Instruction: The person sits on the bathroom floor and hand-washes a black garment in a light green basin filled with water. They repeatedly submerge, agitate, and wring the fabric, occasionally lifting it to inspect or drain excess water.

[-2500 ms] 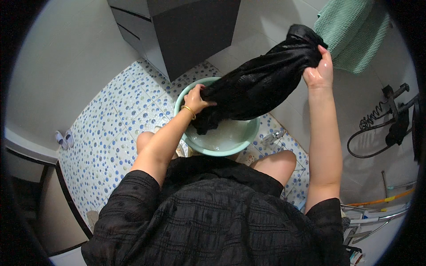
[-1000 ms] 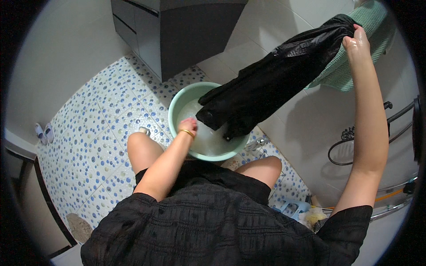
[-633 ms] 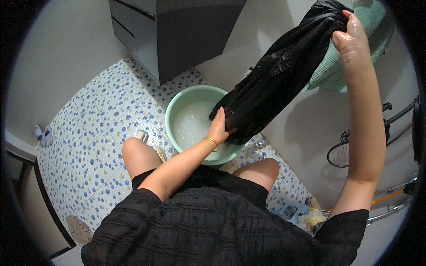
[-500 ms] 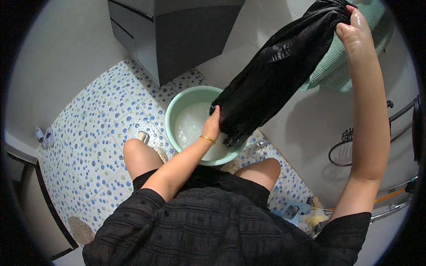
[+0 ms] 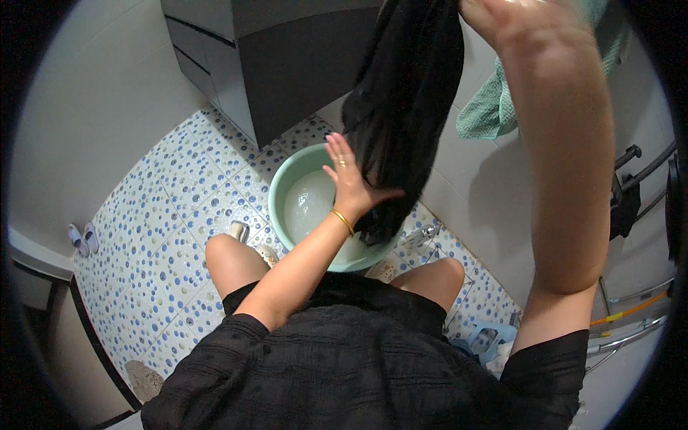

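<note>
Black cloth (image 5: 410, 82) strung between raised right hand (image 5: 527, 21) and basin (image 5: 278, 195), left hand (image 5: 352, 188) open before it.
Cloth slants down from the upper edge, just left of the right hand, its lower end over the basin's right side; dipping or not, cannot tell. Left fingers (image 5: 337, 149) spread, pointing up, thumb stretched rightward across the cloth's front; contact unclear. Right fingers run past the upper edge, so their grip cannot be told. Cloudy water (image 5: 304, 204) in the basin, which stands between the knees on dotted tiles (image 5: 179, 215). Green towel (image 5: 489, 111) hangs right of the cloth; dark cabinet (image 5: 308, 72) to its left.
</note>
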Demonstrator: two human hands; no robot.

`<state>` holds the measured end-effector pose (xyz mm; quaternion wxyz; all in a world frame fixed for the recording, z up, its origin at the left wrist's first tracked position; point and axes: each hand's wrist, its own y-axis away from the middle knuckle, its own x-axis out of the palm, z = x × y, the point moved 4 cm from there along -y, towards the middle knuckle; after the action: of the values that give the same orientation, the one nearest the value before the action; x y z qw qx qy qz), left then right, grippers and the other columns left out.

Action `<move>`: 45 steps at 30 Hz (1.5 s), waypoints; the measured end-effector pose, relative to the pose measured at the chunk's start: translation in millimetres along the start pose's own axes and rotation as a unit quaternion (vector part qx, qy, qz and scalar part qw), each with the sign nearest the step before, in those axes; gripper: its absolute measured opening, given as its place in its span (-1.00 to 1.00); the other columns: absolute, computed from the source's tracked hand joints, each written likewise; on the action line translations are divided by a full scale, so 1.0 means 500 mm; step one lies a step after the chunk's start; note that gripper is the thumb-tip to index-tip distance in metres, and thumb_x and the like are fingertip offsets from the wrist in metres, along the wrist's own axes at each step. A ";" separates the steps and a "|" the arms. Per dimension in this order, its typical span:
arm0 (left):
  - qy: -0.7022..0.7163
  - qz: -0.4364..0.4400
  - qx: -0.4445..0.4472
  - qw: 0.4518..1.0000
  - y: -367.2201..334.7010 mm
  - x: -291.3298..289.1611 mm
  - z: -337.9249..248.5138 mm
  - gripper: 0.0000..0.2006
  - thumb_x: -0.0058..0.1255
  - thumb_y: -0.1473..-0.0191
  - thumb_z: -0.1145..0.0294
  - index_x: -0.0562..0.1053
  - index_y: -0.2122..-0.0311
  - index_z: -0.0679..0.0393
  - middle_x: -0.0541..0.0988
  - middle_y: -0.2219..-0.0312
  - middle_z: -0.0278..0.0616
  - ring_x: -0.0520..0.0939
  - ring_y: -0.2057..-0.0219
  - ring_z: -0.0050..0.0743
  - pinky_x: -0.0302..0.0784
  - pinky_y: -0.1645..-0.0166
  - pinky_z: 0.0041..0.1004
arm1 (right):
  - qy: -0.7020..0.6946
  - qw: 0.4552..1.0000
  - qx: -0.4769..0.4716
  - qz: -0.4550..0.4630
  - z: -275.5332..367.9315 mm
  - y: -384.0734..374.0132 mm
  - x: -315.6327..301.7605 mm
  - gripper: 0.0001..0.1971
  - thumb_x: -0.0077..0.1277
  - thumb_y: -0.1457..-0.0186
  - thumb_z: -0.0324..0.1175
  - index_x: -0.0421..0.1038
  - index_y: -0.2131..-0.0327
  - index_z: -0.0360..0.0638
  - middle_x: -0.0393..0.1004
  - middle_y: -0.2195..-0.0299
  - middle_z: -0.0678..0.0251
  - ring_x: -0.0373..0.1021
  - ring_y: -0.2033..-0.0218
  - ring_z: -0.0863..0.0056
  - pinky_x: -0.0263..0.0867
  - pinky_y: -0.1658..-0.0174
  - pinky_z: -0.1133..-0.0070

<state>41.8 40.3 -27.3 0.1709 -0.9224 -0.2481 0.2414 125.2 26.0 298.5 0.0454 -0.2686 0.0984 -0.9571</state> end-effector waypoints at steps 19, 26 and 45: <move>0.731 0.094 -0.171 0.654 -0.179 -0.041 0.123 -0.69 -0.42 -0.10 0.31 0.34 0.16 0.21 0.43 0.21 -0.12 0.44 0.19 -0.26 0.35 0.08 -0.29 | -0.034 0.907 0.419 -0.020 -0.575 0.056 -0.683 -0.59 -0.16 0.01 -0.28 0.14 0.11 -0.32 0.27 0.15 0.07 0.27 0.17 0.16 0.26 0.14 0.28; 0.718 0.075 -0.212 0.659 -0.155 -0.096 -0.015 -0.65 -0.40 -0.09 0.22 0.33 0.14 0.18 0.44 0.21 -0.12 0.44 0.20 -0.27 0.35 0.08 -0.31 | 0.529 0.830 0.053 0.169 -0.463 0.093 -0.512 0.09 0.19 0.40 0.07 -0.26 -0.07 -0.32 -0.12 -0.05 -0.06 -0.07 -0.06 0.06 -0.02 -0.05 0.28; 0.718 0.148 -0.092 0.674 -0.070 -0.005 0.091 -0.62 -0.15 -0.01 0.23 0.27 0.07 0.19 0.36 0.11 -0.21 0.37 0.11 -0.39 0.26 0.00 -0.42 | -0.240 0.970 0.039 0.018 -0.590 0.012 -0.418 -0.67 -0.31 -0.07 -0.32 0.22 0.10 -0.22 0.30 0.16 0.24 0.27 0.17 0.36 0.25 0.13 0.48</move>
<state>2.6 76.7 -48.6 0.1732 -0.8477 0.0698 -0.4966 149.1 97.5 -55.2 0.0949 -0.4869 0.0519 -0.8667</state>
